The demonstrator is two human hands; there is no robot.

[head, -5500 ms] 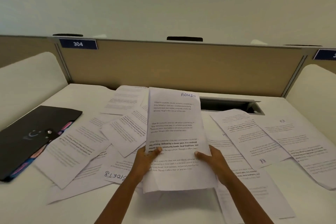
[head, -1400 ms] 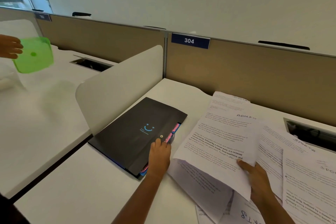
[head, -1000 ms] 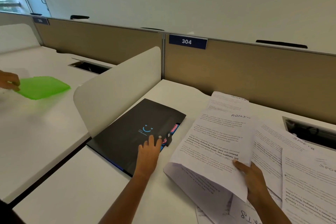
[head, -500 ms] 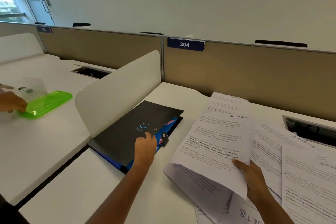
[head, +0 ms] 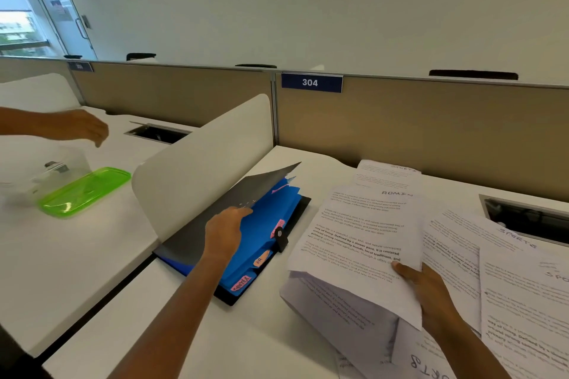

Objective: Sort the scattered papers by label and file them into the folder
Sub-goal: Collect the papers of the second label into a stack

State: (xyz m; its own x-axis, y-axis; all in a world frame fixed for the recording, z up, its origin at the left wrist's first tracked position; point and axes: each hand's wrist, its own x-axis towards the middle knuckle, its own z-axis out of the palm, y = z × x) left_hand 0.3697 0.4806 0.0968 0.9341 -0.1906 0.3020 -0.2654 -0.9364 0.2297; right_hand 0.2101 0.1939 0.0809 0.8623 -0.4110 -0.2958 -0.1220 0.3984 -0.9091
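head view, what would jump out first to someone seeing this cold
The bright blue dividers inside the black folder draw the eye at centre, where the left hand lifts the cover. Just right of it, the right hand grips a sheet handwritten ADMIN above the scattered papers. Far left, on the neighbouring desk, lies a vivid green lid.

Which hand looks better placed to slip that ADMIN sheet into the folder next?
Right, probably. The right hand already grips the ADMIN sheet beside the folder, while the left hand is busy lifting the black cover off the blue dividers.
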